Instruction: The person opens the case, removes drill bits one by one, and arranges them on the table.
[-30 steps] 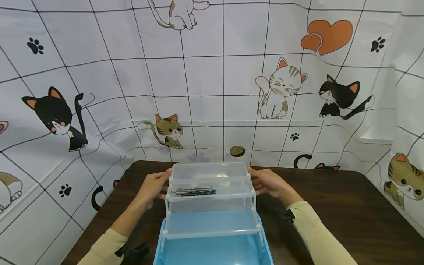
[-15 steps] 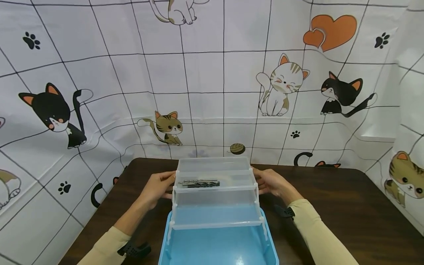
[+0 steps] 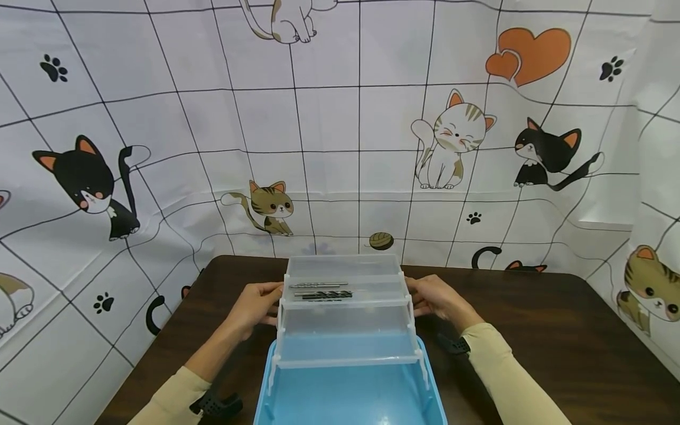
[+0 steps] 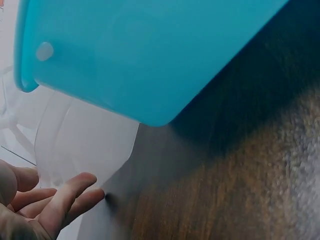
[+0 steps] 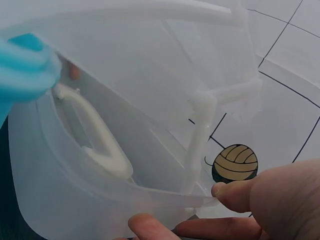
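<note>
- White wall sheet (image 3: 329,118), gridded in black and printed with cats, paw marks and hearts; fills the upper part of the head view and both its sides.
- Dark brown wood-grain bench (image 3: 558,330), lower half of the same view.
- Blue box base (image 3: 350,395), on the bench at bottom centre, its near end cut off by the frame edge.
- Clear lid (image 5: 65,200), across the lower left of the right wrist view; hangs behind the blue base, swung open.
- Clear trays, stepped in tiers above the base's far end: lower tray (image 3: 345,321) just below centre frame, upper tray (image 3: 377,292) behind and higher.
- Pale yellow sleeves (image 3: 499,360) on both arms, coming in from lower left and lower right.
- Left hand (image 3: 255,307), left of the upper tray; thumb at the lid's rim, fingers along its outer face, a narrow hold.
- Right hand (image 3: 438,301), right of the upper tray; pinches the lid's rim, thumb on top and fingers beneath.
- White handle (image 5: 102,150), left of centre in the right wrist view, seen within the lid.
- Dark drill bits (image 3: 328,296), lying crosswise in the upper tray, bunched together.
- Silver drill bit (image 3: 319,285), just behind them, roughly parallel.
</note>
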Action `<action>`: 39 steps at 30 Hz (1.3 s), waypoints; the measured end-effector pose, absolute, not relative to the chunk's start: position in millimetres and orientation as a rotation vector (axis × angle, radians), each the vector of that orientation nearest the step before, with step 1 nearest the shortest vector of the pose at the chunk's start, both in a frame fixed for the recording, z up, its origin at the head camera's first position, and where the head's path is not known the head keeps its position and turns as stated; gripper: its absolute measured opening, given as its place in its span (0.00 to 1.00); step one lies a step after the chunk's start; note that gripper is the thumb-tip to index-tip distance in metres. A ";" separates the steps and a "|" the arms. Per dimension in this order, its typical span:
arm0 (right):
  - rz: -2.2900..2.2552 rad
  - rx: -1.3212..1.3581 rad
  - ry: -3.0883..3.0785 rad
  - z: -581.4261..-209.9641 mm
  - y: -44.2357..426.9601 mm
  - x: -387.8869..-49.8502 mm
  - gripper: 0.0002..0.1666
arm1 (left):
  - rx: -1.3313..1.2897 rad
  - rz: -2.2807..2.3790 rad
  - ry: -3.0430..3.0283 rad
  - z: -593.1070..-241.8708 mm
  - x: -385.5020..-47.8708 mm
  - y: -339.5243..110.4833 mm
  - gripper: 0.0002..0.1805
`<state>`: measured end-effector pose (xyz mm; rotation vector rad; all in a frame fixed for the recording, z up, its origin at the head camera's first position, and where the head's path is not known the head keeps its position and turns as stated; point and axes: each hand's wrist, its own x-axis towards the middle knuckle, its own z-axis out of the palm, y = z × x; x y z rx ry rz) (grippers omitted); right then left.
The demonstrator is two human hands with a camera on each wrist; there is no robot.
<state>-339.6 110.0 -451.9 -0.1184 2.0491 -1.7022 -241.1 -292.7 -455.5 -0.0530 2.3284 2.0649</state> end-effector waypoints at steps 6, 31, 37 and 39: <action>-1.689 -0.118 2.069 -450.4 108.9 -340.3 0.28 | -0.027 2.044 2.330 -454.9 -240.8 -293.4 0.25; -1.407 -0.464 2.838 -367.5 100.4 -306.8 0.21 | 0.016 1.996 2.279 -464.8 -242.2 -306.4 0.29; -1.329 -0.887 2.829 -350.3 66.5 -281.0 0.15 | -0.027 2.008 2.213 -469.9 -246.1 -312.7 0.33; -1.249 -1.016 2.777 -349.0 54.9 -274.5 0.15 | -0.036 2.014 2.192 -471.0 -247.3 -312.8 0.33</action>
